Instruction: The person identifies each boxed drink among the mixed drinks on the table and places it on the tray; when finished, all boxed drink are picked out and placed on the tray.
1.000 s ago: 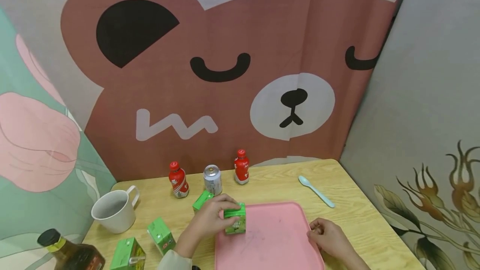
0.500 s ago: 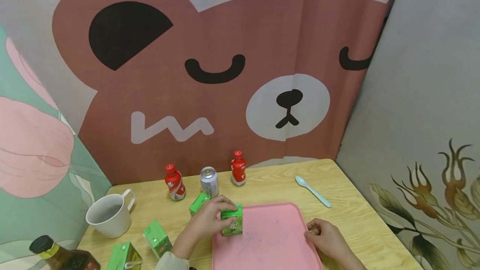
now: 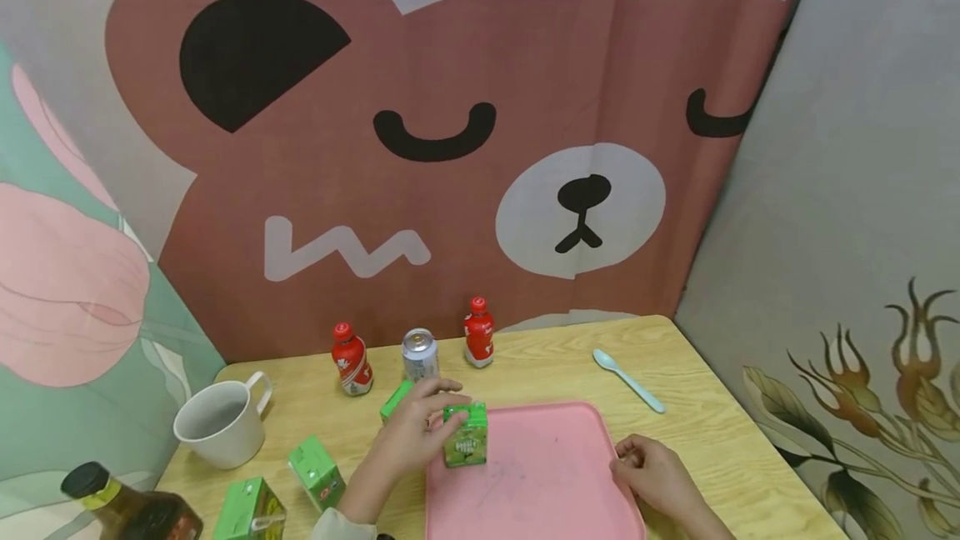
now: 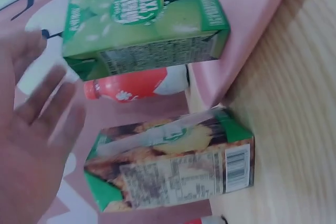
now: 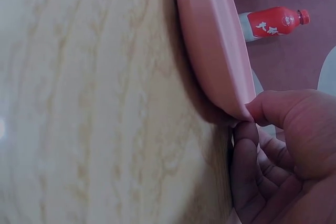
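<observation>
A green drink carton (image 3: 467, 440) stands upright on the left part of a pink tray (image 3: 551, 482). My left hand (image 3: 411, 433) is just left of it, fingers spread and relaxed. In the left wrist view a gap shows between the fingers of that hand (image 4: 37, 124) and the carton (image 4: 142, 11). At the tray's right side, my right hand (image 3: 660, 473) pinches the rim (image 5: 226, 51) between thumb and curled fingers, as the right wrist view shows. Another carton (image 4: 173, 166), green and brown, stands on the table beside the tray, partly hidden behind the left hand in the head view.
Two red bottles (image 3: 352, 361) and a silver can (image 3: 420, 354) line the back of the table. At left are a white mug (image 3: 225, 427), two more green cartons (image 3: 317, 471) and a dark bottle (image 3: 150, 513). A pale blue spoon (image 3: 628, 382) lies at right.
My left hand has let go of the green carton and drawn back slightly to the left, its fingers opening. The carton stays on the tray, and the right hand keeps its hold on the rim.
</observation>
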`<state>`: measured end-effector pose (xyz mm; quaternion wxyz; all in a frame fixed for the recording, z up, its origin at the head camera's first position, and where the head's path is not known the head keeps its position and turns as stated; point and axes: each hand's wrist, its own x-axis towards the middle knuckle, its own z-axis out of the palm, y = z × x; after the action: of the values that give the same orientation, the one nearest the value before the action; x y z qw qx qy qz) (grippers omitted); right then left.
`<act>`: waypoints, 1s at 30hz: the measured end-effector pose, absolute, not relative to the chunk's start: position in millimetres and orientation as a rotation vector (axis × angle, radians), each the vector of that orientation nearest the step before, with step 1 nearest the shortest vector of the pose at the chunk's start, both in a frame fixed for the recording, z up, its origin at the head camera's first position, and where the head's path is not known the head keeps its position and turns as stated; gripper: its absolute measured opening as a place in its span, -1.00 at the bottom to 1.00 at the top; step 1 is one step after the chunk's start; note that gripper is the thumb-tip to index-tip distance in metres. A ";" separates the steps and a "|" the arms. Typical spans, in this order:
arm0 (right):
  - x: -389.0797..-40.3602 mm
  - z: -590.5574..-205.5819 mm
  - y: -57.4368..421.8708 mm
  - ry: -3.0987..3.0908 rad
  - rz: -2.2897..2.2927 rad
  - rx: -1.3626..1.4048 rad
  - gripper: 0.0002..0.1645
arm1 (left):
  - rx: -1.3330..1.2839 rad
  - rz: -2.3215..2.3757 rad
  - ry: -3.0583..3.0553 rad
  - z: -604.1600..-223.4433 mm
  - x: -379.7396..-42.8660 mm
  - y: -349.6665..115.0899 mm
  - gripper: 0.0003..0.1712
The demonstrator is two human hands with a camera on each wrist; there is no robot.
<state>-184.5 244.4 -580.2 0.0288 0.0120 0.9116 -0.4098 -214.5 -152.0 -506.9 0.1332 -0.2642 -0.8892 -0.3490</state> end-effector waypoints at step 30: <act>-182.4 -575.5 248.6 2.716 -1.333 -0.058 -0.76 | -0.036 -1.268 -2.544 -537.0 -210.8 -181.7 -0.58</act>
<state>-182.4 248.6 -575.5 0.0580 -0.0191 0.8961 -0.4397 -210.8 -181.7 -537.0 0.1491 -0.0124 -0.8849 -0.4411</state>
